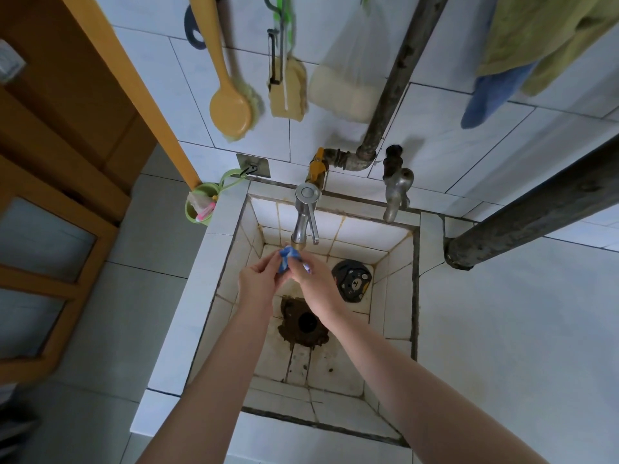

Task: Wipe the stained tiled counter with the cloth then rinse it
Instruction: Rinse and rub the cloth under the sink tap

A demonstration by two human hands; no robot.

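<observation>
Currently, step in hand: the rinse. Item: blue cloth (286,259), bunched small, held just under the spout of the chrome tap (305,212), above the tiled sink (395,296). Your left hand (259,279): fingers pinched on the cloth's lower part. Your right hand (315,279): fingers curled round its upper part. Water: no stream can be made out. Lever (314,229): lies alongside the spout. Next move, by judgement: free one hand for the lever, then knead and wring the cloth over the drain (306,321).
</observation>
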